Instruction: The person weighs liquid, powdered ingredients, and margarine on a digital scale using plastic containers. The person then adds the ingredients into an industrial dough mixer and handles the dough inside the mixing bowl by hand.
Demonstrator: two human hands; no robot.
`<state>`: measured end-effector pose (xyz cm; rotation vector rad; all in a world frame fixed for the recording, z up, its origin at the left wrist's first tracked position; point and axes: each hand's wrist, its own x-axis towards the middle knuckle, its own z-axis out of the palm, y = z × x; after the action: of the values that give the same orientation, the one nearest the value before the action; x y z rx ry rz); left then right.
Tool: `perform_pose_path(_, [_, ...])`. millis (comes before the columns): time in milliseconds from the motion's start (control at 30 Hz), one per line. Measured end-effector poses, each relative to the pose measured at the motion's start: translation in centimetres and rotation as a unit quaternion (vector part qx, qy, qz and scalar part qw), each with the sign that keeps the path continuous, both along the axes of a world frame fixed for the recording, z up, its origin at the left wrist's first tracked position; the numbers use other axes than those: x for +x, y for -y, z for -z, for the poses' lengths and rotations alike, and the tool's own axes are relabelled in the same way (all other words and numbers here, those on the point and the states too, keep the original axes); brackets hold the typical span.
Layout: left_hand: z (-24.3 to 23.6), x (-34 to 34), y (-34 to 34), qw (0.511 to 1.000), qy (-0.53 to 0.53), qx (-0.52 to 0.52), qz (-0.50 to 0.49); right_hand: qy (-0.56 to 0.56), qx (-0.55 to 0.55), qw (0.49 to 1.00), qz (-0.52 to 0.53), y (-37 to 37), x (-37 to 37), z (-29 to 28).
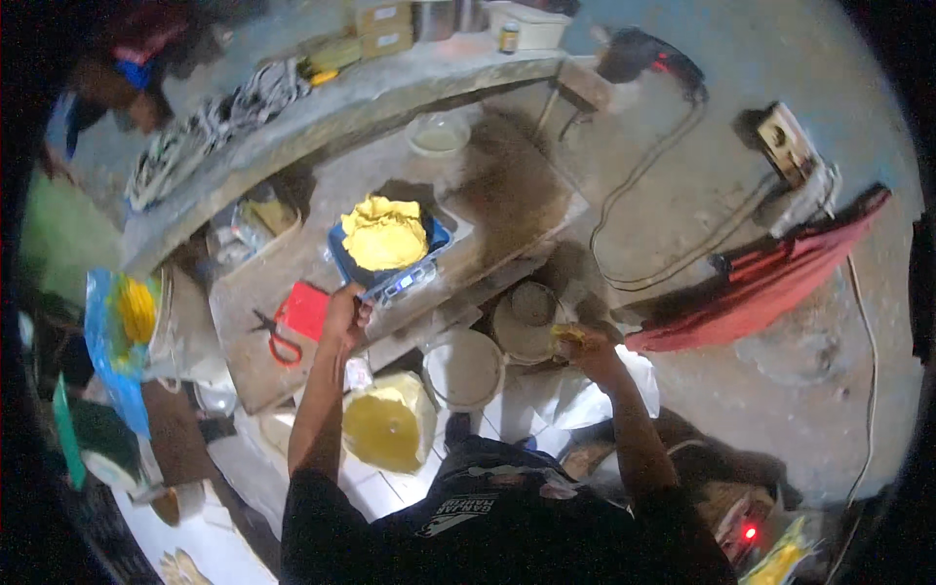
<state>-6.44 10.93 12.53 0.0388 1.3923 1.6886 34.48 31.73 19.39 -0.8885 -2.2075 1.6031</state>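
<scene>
A crinkled bright yellow mass (384, 234) sits on a blue scale (337, 255) with a small display on its front. My left hand (345, 314) closes its fingers at the scale's near left corner. Off to the right, over the buckets, my right hand (591, 353) is closed on a small yellowish piece (567, 334), whose kind is not clear. Left of my left wrist, red-handled scissors (283, 343) lie beside a flat red square (304, 310). The scale rests on a worn wooden table (249, 375).
Below the table stand a tub of yellow material (385, 434), a round pale-lidded bucket (463, 369) and another bucket (522, 322). A clear bowl (438, 135) sits at the table's far side. Red cloth (760, 292) and cords lie right; a blue bag (102, 322) holds yellow stuff left.
</scene>
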Motion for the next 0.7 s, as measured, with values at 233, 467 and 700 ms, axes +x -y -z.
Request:
perform_pose_path(233, [0.6,4.2,-8.5,0.997,0.002,0.059,0.045,-0.035,-0.151,0.975,0.159,2.3,7.8,1.2])
perform_pose_path(467, [8.6,9.8,-24.0,0.983,0.076,0.161,0.053,-0.017,-0.115,0.973,0.198,5.6,13.3,-0.2])
perform_pose_path(700, [2.2,20.3,-24.3,0.971,0.058,0.212,0.097,-0.075,-0.2,0.934,0.286,7.2,20.5,2.9])
